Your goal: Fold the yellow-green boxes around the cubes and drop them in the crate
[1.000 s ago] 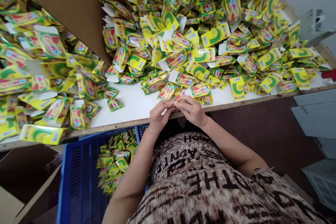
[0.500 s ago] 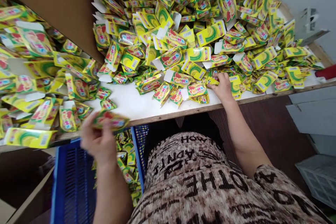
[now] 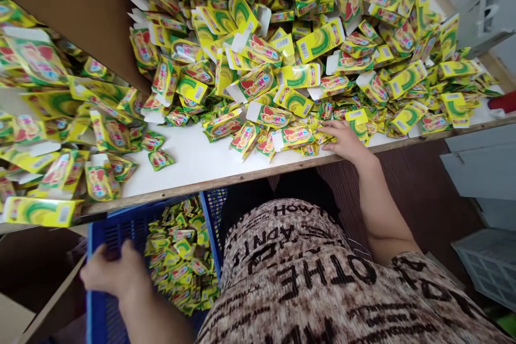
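My left hand point(image 3: 116, 271) is over the left side of a blue plastic crate point(image 3: 94, 242) below the table. It is blurred, its thumb and fingers look apart, and no packet shows in it. My right hand point(image 3: 344, 141) reaches onto the table's front edge, fingers stretched out and apart, touching small yellow-green sachets point(image 3: 316, 134). Just left of those fingers lies a small yellow candy box point(image 3: 296, 137) with a white end flap. The fingertips partly disappear among the sachets, so their contact is hard to make out.
A large heap of candy boxes point(image 3: 258, 83) covers the back of the white table point(image 3: 181, 158). A brown cardboard panel point(image 3: 76, 5) divides it from more boxes at left. The crate holds many small packets point(image 3: 183, 258). An open cardboard box point(image 3: 52, 301) stands lower left.
My left hand has moved down and left from the table edge to the crate, and the packet it held is gone from it. My right hand has shifted slightly, its fingers now more stretched.
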A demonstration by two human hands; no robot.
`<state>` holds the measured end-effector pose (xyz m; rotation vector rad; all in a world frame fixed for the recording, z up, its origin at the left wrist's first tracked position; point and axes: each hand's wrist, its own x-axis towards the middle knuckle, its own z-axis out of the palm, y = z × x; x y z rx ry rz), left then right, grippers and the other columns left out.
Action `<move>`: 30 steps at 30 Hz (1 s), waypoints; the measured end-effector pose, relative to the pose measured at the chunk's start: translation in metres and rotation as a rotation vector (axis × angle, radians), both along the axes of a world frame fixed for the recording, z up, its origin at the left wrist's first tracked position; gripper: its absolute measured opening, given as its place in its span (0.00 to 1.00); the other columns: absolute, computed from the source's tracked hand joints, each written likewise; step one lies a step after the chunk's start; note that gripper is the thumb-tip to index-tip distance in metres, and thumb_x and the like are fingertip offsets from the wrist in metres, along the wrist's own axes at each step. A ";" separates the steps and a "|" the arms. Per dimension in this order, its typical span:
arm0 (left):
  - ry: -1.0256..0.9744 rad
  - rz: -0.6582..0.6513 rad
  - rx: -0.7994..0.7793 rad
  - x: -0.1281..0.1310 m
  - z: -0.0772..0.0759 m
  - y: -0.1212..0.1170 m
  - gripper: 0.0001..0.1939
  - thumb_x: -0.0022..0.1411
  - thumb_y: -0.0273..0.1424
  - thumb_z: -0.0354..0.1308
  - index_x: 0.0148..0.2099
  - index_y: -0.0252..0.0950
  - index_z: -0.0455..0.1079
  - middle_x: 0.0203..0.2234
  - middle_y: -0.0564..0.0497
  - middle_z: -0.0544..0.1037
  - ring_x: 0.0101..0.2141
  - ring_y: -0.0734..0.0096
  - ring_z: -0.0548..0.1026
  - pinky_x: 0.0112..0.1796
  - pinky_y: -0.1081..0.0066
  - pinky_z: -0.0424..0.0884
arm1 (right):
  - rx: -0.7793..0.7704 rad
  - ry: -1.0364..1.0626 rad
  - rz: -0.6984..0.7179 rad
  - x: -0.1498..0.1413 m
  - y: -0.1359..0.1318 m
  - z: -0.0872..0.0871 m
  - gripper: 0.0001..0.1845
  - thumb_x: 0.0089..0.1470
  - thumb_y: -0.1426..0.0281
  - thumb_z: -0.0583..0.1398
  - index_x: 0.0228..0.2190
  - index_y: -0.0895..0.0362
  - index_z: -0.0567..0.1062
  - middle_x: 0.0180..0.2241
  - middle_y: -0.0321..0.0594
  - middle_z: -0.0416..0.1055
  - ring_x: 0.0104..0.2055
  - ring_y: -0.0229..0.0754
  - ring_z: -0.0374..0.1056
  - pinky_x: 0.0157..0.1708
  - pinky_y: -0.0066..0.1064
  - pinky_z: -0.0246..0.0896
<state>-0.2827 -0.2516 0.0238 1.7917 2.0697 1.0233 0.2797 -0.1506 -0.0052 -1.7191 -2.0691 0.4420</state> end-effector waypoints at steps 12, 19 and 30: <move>0.248 -0.797 0.123 0.277 -0.007 0.135 0.26 0.59 0.34 0.65 0.59 0.38 0.71 0.44 0.41 0.74 0.45 0.54 0.70 0.45 0.57 0.67 | 0.192 0.821 -0.591 0.007 0.003 0.008 0.15 0.47 0.57 0.67 0.27 0.56 0.76 0.26 0.36 0.71 0.29 0.42 0.68 0.34 0.41 0.74; 0.235 -0.660 0.096 0.250 -0.019 0.148 0.14 0.64 0.29 0.55 0.47 0.41 0.79 0.36 0.44 0.72 0.39 0.58 0.69 0.42 0.60 0.64 | 0.034 1.134 -0.621 -0.014 -0.007 0.009 0.25 0.37 0.55 0.72 0.17 0.55 0.65 0.18 0.30 0.60 0.23 0.34 0.63 0.15 0.24 0.61; -0.763 -0.402 -0.744 0.283 -0.009 0.133 0.26 0.58 0.39 0.67 0.53 0.35 0.64 0.20 0.53 0.77 0.17 0.68 0.76 0.18 0.75 0.68 | -0.001 1.106 -0.587 0.003 -0.014 0.009 0.23 0.37 0.61 0.72 0.36 0.56 0.75 0.17 0.28 0.68 0.16 0.34 0.64 0.14 0.24 0.58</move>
